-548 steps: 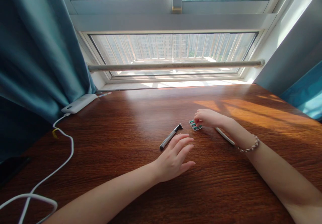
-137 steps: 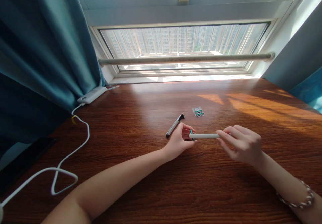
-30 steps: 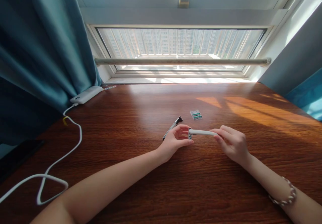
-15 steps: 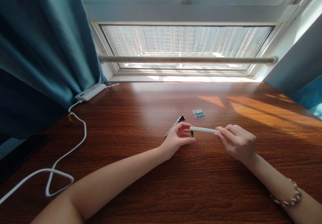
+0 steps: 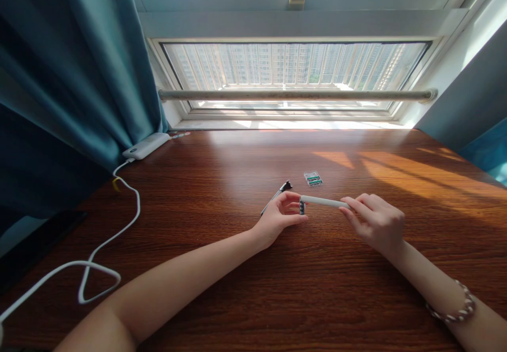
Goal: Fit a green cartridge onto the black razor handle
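Note:
My right hand point(image 5: 374, 220) pinches the end of the white handle of a razor point(image 5: 325, 201), which I hold above the brown table, pointing left. The razor's small dark, speckled head stands crosswise at the left end. My left hand point(image 5: 279, 217) is closed around that head, thumb below and fingers above; my fingertips partly hide it. Just behind my left hand lies a second, silver-and-black razor-like tool point(image 5: 282, 189), its lower part hidden by the hand. Farther back sits a small clear plastic tray point(image 5: 313, 178) with green-striped pieces in it.
A white power bank-like box point(image 5: 146, 146) rests at the table's back left, with a white cable point(image 5: 137, 204) looping forward from it. A blue curtain point(image 5: 111, 67) hangs at the left. Behind the wooden table point(image 5: 245, 157) runs a window with a rail point(image 5: 293, 95).
The razor's head has turned slightly and now shows a lighter, speckled face. Its handle slopes a little more down to the right. Both hands stay almost in place; the view has shifted slightly.

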Motion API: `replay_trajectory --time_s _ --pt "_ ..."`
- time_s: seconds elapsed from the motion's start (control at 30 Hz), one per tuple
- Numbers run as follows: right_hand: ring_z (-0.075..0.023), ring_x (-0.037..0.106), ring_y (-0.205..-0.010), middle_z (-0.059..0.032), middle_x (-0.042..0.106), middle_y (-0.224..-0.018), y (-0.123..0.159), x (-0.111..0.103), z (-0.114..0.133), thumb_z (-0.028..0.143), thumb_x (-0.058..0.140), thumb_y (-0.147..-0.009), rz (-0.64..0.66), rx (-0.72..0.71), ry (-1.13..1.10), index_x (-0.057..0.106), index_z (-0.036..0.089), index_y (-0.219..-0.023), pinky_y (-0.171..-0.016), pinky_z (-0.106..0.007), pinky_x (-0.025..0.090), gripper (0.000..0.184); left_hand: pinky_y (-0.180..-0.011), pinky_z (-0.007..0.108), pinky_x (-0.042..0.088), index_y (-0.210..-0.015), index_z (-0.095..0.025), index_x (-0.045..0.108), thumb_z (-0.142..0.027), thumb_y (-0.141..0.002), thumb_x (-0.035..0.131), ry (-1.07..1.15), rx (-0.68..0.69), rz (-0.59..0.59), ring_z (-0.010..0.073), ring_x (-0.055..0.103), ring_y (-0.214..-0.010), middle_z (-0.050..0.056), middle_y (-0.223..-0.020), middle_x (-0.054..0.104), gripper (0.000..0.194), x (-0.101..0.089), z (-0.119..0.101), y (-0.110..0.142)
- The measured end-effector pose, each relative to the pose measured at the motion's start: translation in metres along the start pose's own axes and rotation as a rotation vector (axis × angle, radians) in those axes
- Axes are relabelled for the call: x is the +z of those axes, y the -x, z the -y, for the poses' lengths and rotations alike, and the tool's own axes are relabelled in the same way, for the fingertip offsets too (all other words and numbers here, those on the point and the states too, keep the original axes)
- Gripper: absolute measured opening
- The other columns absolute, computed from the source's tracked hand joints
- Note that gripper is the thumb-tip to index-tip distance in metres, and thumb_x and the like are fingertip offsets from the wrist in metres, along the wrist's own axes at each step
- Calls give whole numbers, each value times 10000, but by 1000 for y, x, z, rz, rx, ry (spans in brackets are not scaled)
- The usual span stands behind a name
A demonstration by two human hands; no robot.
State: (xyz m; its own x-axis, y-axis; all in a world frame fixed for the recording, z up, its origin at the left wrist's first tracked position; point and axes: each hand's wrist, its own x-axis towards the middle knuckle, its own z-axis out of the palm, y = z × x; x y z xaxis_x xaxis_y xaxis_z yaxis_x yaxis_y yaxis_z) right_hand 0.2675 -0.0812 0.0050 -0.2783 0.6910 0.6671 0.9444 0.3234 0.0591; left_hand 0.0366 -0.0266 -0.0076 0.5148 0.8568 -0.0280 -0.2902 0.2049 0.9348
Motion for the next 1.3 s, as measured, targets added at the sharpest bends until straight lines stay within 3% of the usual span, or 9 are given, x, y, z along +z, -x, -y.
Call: replay_trajectory --time_s 0.13,0.33,0.53,0.73,0.97,1.13,1.3 --pt "-123 509 -617 -16 607 -657 1 1 0 328 572 -789 44 -74 -74 673 212 -888 -593 -247 330 183 -803 294 432 -898 -176 556 -137 -564 749 34 1 33 148 577 -889 36 -969 629 388 0 0 0" --pt "-129 518 -629 -13 601 -640 0 3 1 324 541 -814 16 36 11 673 213 -900 -600 -248 327 194 -806 301 430 -880 -176 557 -151 -534 768 11 -6 -7 155 575 -891 30 -923 638 407 0 1 0" --pt "-121 513 -618 -18 606 -671 -1 0 1 321 558 -798 76 -73 -139 676 215 -901 -592 -239 340 190 -797 305 434 -889 -175 553 -152 -549 762 10 2 30 151 584 -867 40 -962 635 400 1 0 0" --pt "-134 525 -645 -15 607 -658 -1 3 -1 311 571 -795 29 47 -30 677 206 -888 -612 -250 340 176 -816 305 424 -878 -174 549 -132 -541 764 -28 -12 48 148 574 -879 35 -953 638 402 0 1 0" --pt "-123 509 -618 -13 606 -670 0 1 0 319 594 -774 83 -64 -119 678 217 -910 -605 -245 346 189 -806 281 424 -897 -172 536 -103 -556 751 -6 -9 83 127 570 -865 29 -966 620 409 -1 2 -1" --pt "-130 525 -639 -15 608 -656 -2 1 -2 302 582 -788 29 26 -75 682 208 -882 -616 -245 348 166 -806 280 425 -877 -177 543 -114 -539 763 -24 -25 50 122 567 -843 9 -917 620 408 -2 2 -1" --pt "-121 509 -619 -17 606 -671 -2 0 -4 317 594 -775 54 -71 -156 679 202 -897 -599 -241 350 188 -804 286 433 -895 -167 547 -110 -544 758 -24 -18 71 136 567 -872 30 -955 619 414 -1 1 -1"
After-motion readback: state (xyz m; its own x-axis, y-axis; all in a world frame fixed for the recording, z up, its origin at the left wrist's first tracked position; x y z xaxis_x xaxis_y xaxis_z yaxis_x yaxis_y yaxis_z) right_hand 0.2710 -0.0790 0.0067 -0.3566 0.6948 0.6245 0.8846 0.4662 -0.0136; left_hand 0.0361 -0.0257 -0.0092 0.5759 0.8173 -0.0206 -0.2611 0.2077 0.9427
